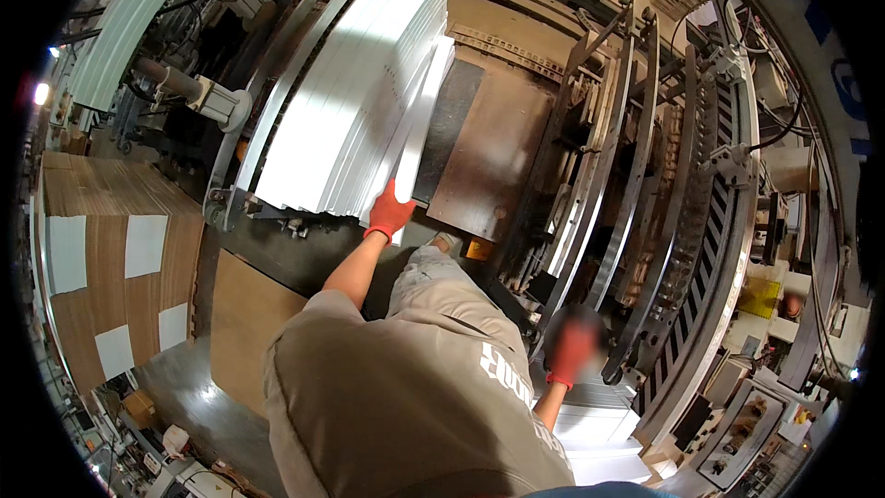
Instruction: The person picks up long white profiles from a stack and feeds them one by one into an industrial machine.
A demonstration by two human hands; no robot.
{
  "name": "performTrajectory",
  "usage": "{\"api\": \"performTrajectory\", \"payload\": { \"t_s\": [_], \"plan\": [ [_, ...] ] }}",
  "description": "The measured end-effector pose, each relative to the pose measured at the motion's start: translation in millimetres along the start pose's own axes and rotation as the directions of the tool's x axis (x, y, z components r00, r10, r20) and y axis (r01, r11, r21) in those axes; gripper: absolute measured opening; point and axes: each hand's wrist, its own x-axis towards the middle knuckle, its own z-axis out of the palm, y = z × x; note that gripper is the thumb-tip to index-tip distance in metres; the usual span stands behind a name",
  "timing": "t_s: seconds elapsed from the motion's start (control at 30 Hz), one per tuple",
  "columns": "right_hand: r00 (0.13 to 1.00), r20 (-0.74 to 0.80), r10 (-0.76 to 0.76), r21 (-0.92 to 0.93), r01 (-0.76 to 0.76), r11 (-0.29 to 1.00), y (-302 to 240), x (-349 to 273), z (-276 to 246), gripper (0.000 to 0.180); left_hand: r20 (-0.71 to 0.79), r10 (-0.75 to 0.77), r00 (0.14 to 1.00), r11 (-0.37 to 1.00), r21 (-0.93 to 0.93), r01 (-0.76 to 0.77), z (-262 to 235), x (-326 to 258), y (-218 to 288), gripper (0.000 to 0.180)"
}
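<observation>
A large stack of long white folded sheets (pixel 359 83) lies tilted on the machine bed ahead of me. My left hand (pixel 392 210), in a red glove, is at its near right corner. Its fingers close around the near end of a narrow white sheet (pixel 419 120) that stands slightly apart from the stack. Low on the right is my right hand (pixel 573 350), also gloved in red, above a pile of white sheets (pixel 590 424) beside the machine. Blur covers its fingers, so I cannot make out whether they hold anything.
Metal rails (pixel 608 175) run along the right, with a black-and-white striped guard (pixel 705 249) beyond. A brown metal plate (pixel 493 152) lies right of the stack. To the left stand stacked brown and white boards (pixel 120 267) and a flat brown board (pixel 249 327) on the floor.
</observation>
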Motion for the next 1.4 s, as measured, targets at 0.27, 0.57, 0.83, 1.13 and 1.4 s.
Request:
{"api": "performTrajectory", "payload": {
  "t_s": [0.27, 0.57, 0.83, 1.13, 1.4],
  "plan": [
    [0.999, 0.019, 0.03, 0.102, -0.032, 0.994, -3.9, -1.9, -1.5, 0.021, -0.046, -0.12, 0.992, 0.99, 0.064, 0.123, 4.8, 39.3, -38.5, 0.059],
    [0.998, 0.002, 0.056, 0.085, -0.056, 0.995, -6.2, -2.9, -6.8, 0.023, -0.302, -0.017, 0.953, 0.999, 0.037, 0.03, 76.0, 44.3, 41.5, 0.054],
    [0.985, -0.146, -0.094, -0.11, 0.078, 0.991, 45.8, -4.8, 17.6, 0.032, -0.183, 0.657, 0.731, 0.594, -0.472, -0.652, 145.2, -73.7, 263.1, 0.067],
    [0.925, -0.269, 0.269, 0.576, -0.069, 0.814, 35.1, -32.4, -6.9, 0.023, 0.005, 0.735, 0.678, 0.659, -0.237, -0.714, 188.0, -153.2, 293.9, 0.076],
    [0.458, -0.57, 0.682, 0.696, -0.173, 0.697, 128.9, -119.1, 36.0, 0.03, 0.105, 0.816, 0.568, 0.572, -0.278, -0.771, 188.6, -154.1, 292.8, 0.063]
  ]
}}
